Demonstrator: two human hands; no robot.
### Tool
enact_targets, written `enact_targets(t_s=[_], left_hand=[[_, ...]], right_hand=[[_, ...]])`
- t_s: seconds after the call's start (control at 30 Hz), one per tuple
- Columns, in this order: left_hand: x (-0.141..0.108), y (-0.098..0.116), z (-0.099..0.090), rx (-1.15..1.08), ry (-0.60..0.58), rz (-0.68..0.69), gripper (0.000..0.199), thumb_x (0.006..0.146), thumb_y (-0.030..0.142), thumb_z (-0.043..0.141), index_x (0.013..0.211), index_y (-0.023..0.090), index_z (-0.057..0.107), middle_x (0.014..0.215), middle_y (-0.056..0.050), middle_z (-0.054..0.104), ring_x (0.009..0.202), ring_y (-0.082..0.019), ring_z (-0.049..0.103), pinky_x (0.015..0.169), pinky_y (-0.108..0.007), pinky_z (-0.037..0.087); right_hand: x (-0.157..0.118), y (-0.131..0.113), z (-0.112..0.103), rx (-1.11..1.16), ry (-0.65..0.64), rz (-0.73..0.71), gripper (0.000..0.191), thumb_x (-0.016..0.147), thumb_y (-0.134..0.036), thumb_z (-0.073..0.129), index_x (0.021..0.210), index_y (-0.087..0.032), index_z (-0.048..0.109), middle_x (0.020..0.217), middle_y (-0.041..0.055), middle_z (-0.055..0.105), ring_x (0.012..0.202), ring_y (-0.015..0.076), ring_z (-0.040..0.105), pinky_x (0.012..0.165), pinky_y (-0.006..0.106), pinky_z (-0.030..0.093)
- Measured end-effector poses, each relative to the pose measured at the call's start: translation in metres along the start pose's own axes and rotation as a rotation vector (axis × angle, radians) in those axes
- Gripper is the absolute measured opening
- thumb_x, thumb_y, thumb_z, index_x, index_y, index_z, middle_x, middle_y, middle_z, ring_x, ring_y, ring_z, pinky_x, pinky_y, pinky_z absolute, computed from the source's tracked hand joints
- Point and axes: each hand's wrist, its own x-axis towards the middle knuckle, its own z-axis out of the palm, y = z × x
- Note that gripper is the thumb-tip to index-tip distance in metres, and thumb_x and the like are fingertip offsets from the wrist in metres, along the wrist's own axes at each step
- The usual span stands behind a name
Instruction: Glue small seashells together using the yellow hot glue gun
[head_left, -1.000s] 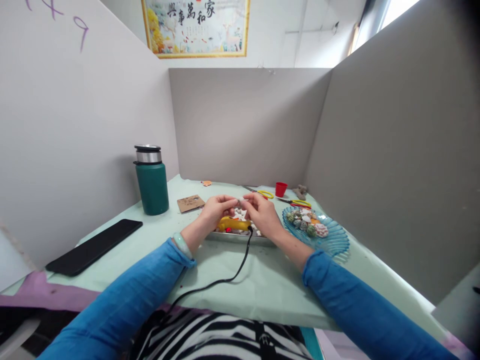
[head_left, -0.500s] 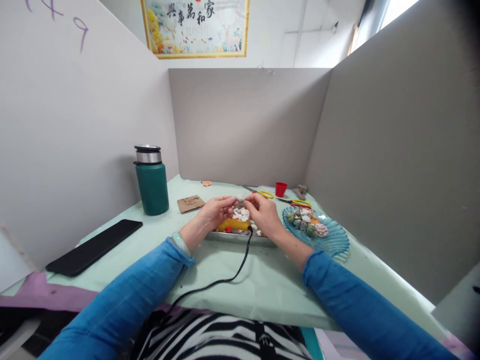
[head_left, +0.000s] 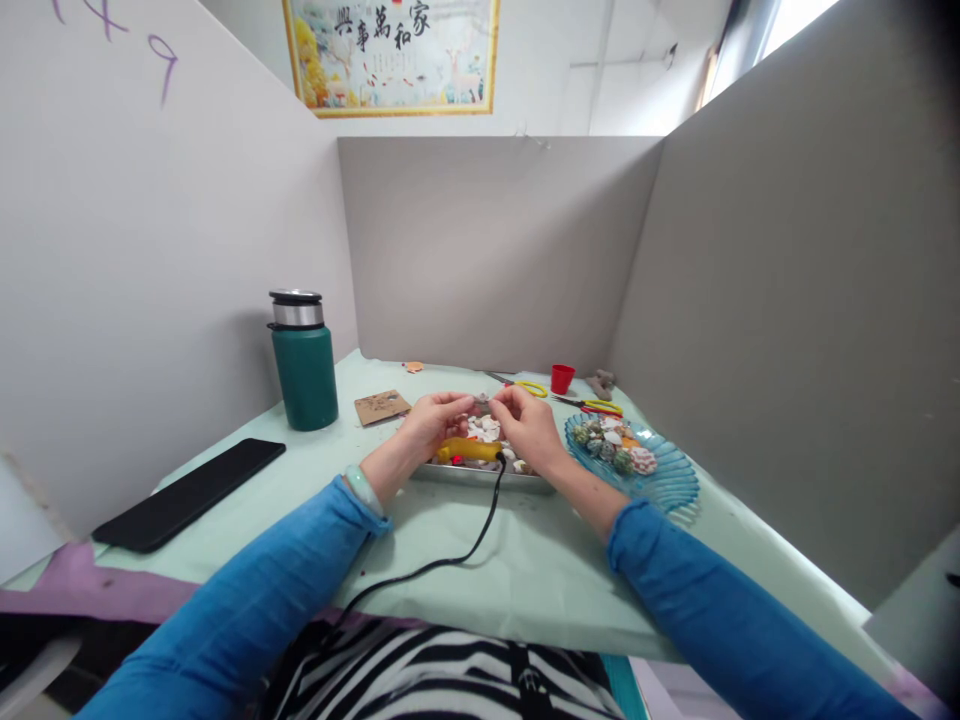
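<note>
Between the fingertips of both hands is a small pale, greyish piece (head_left: 482, 399), perhaps a shell; its kind is too small to tell. My left hand (head_left: 435, 424), with a pale bangle at the wrist, pinches it from the left. My right hand (head_left: 529, 428) pinches it from the right. Below the hands stands a shallow metal tray (head_left: 487, 478) with white shells (head_left: 484, 429) in it. Across the tray lies a yellow-handled tool (head_left: 474, 449) with a black cord, probably a hot glue gun; its front end is hidden by my left hand.
At right is a blue glass plate (head_left: 671, 480) of shells. Behind it lie yellow-handled scissors (head_left: 600, 407), a second pair (head_left: 529, 387) and a red cup (head_left: 562, 378). At left are a green bottle (head_left: 304, 375), a black phone-like slab (head_left: 191, 493) and a brown card (head_left: 381, 407). Grey partitions enclose the table.
The small piece between my fingertips has turned slightly and looks flatter and darker. Both hands stay in nearly the same place.
</note>
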Motion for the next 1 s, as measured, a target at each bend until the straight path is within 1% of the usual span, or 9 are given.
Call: enact_targets(t_s=[0.13,0.3,0.37,0.47,0.67,0.83,1.0], left_hand=[[-0.0012,-0.0002,0.0012,0.046,0.006,0.074,0.032,0.063,0.023,0.077,0.090,0.011,0.063,0.078,-0.005,0.064,0.051,-0.007,0.054,0.053,-0.022,0.047],[-0.0015,-0.0039,0.0007,0.229,-0.043,0.210,0.041,0.063,0.024,0.076,0.101,0.016,0.063,0.100,-0.005,0.062,0.055,-0.006,0.055,0.055,-0.023,0.047],[-0.0008,-0.0053,0.0000,0.262,-0.062,0.234,0.043,0.064,0.026,0.075,0.103,0.017,0.062,0.099,-0.005,0.062,0.056,-0.006,0.056,0.057,-0.023,0.048],[0.0003,-0.0065,-0.0010,0.283,-0.079,0.238,0.042,0.064,0.027,0.074,0.103,0.015,0.062,0.092,-0.005,0.064,0.055,-0.007,0.056,0.058,-0.024,0.048],[0.0008,-0.0062,-0.0012,0.286,-0.086,0.246,0.041,0.066,0.028,0.073,0.103,0.015,0.062,0.098,-0.006,0.064,0.055,-0.006,0.055,0.056,-0.024,0.047],[0.0013,-0.0066,-0.0002,0.283,-0.076,0.220,0.039,0.065,0.029,0.074,0.099,0.014,0.063,0.090,-0.005,0.065,0.055,-0.007,0.055,0.055,-0.023,0.047],[0.0013,-0.0062,0.0004,0.272,-0.062,0.200,0.037,0.064,0.029,0.075,0.097,0.014,0.064,0.086,-0.005,0.066,0.053,-0.007,0.054,0.054,-0.023,0.047]], right_hand=[[0.0008,0.0008,0.0002,0.071,-0.010,0.053,0.017,0.079,-0.034,0.051,0.071,-0.020,0.053,0.062,-0.0008,0.059,0.056,0.0128,0.053,0.054,0.023,0.040],[0.0025,0.0029,0.0009,0.161,-0.052,0.115,0.017,0.077,-0.035,0.053,0.070,-0.019,0.052,0.057,-0.0032,0.055,0.049,0.0111,0.051,0.050,0.023,0.040],[0.0028,0.0026,0.0010,0.196,-0.071,0.136,0.018,0.076,-0.036,0.054,0.069,-0.019,0.052,0.055,-0.0040,0.054,0.046,0.0104,0.050,0.047,0.022,0.039],[0.0031,0.0016,0.0008,0.236,-0.093,0.169,0.020,0.075,-0.037,0.055,0.068,-0.019,0.051,0.055,-0.0042,0.054,0.044,0.0097,0.049,0.045,0.022,0.038],[0.0046,0.0034,0.0011,0.328,-0.115,0.226,0.020,0.072,-0.037,0.057,0.067,-0.018,0.052,0.055,-0.0043,0.054,0.041,0.0084,0.047,0.041,0.021,0.037],[0.0056,0.0042,0.0013,0.396,-0.143,0.264,0.020,0.070,-0.034,0.059,0.063,-0.018,0.051,0.052,-0.0049,0.052,0.039,0.0074,0.045,0.039,0.020,0.035],[0.0050,0.0030,0.0016,0.405,-0.145,0.275,0.021,0.071,-0.035,0.059,0.064,-0.018,0.051,0.053,-0.0046,0.053,0.039,0.0073,0.045,0.039,0.020,0.035]])
